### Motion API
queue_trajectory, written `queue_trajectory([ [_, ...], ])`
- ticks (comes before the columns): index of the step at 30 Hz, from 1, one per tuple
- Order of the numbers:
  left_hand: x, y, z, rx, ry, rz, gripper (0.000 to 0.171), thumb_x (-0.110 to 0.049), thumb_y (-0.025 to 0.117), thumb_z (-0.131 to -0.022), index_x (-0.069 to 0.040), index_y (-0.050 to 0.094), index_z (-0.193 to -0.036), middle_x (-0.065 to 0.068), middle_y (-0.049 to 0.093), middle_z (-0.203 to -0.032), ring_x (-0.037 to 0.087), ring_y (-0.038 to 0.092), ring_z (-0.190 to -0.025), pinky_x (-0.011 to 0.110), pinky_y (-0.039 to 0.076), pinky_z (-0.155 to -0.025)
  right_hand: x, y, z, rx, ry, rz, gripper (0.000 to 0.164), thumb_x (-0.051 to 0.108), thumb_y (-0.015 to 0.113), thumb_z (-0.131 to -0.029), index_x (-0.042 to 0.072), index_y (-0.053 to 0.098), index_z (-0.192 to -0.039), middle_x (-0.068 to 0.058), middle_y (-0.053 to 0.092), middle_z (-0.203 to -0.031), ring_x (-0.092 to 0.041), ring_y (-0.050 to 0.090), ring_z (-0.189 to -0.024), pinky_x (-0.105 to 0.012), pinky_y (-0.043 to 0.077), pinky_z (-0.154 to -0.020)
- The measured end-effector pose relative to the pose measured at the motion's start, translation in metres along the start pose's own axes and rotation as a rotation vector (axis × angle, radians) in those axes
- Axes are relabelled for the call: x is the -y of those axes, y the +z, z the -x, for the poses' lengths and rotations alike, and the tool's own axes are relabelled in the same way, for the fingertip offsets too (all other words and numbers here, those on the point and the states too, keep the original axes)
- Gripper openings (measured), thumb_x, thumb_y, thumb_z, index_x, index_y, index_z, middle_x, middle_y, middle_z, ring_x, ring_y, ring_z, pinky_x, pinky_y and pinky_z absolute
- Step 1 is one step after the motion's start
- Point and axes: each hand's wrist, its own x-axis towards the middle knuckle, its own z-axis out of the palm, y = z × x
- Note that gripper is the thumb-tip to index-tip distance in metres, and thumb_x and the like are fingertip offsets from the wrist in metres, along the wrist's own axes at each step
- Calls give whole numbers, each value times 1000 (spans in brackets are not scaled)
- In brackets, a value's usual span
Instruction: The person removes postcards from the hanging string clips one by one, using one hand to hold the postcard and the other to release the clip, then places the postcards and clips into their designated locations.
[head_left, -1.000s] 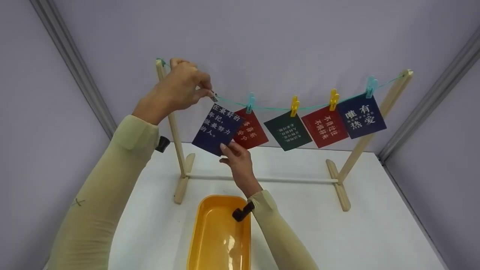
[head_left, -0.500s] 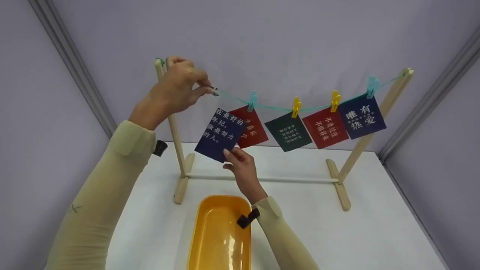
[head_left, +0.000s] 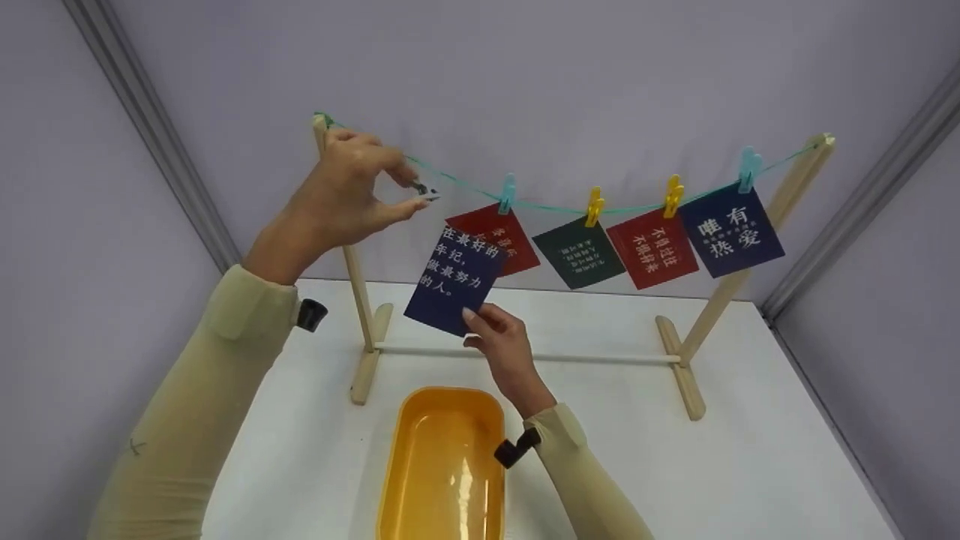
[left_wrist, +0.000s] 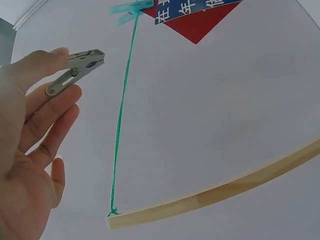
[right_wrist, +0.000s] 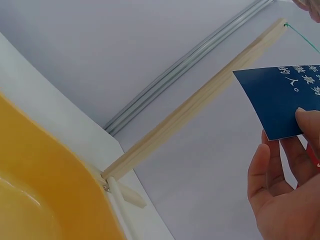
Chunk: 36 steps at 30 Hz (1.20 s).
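Note:
My left hand (head_left: 349,187) pinches a metal clothespin (left_wrist: 75,72) between thumb and fingers, and the left wrist view shows it apart from the green string (left_wrist: 121,110). Below and right of it, my right hand (head_left: 506,349) holds a dark blue card (head_left: 454,281) with white writing by its lower edge, thumb in front. The card is tilted and overlaps part of a red card (head_left: 519,251), which hangs from a light blue clothespin (head_left: 508,193). In the right wrist view, only part of the blue card (right_wrist: 272,100) shows.
Farther right on the string hang a green card (head_left: 577,255), another red card (head_left: 652,251) and another blue card (head_left: 731,232), each clipped. Wooden posts (head_left: 356,289) stand at both ends, joined by a white rod (head_left: 600,358). A yellow tray (head_left: 394,465) lies in front.
The blue card in my right hand has moved down and right, away from the clothespin. My left fingers have spread, the clothespin has turned, and the string beside it now runs higher.

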Motion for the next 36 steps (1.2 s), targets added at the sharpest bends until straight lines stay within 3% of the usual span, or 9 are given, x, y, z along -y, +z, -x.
queue_trajectory([
  [6, 3, 7, 19, -21, 36, 20, 29, -19, 88, -86, -1, 76, -106, 16, 80, -103, 35, 69, -105, 60, 34, -110, 4, -13, 8, 8, 13, 33, 28, 24, 70, -102, 8, 73, -125, 0, 76, -106, -18, 67, -95, -26, 57, -81],
  [9, 16, 19, 21, -21, 78, 34, 30, -16, 87, -87, -1, 76, -109, 15, 80, -104, 34, 70, -104, 57, 41, -108, 1, -20, 2, -25, 17, 33, 29, 25, 69, -102, 8, 73, -126, -1, 76, -110, -19, 67, -97, -27, 57, -83],
  [15, 7, 28, 47, 23, 25, 40, 31, -15, 85, -89, -3, 75, -115, 14, 79, -109, 32, 69, -105, 46, 59, -100, 4, -29, 22, 3, 41, 37, 31, 26, 69, -103, 7, 72, -128, -2, 75, -112, -21, 65, -99, -27, 56, -84],
  [21, -5, 40, 74, 40, -34, 62, 33, -13, 85, -89, -3, 76, -119, 12, 79, -111, 29, 70, -105, 44, 61, -95, 7, -37, 41, 56, 31, 62, 28, 26, 70, -102, 7, 73, -123, 0, 75, -106, -20, 66, -95, -26, 57, -82],
  [25, -1, 53, 86, 70, -45, 79, 34, -11, 85, -88, -3, 77, -120, 11, 79, -111, 29, 70, -105, 44, 62, -93, 4, -40, 48, 63, 35, 103, 29, 26, 71, -102, 6, 74, -122, 0, 75, -104, -19, 67, -95, -26, 58, -82],
  [36, -3, 86, 118, 78, -68, 156, 30, -10, 85, -88, -8, 71, -114, 7, 76, -109, 21, 69, -102, 35, 64, -84, -9, -57, 67, -3, 120, 63, 31, 24, 70, -102, 4, 71, -126, -1, 71, -107, -21, 65, -97, -27, 55, -83],
])
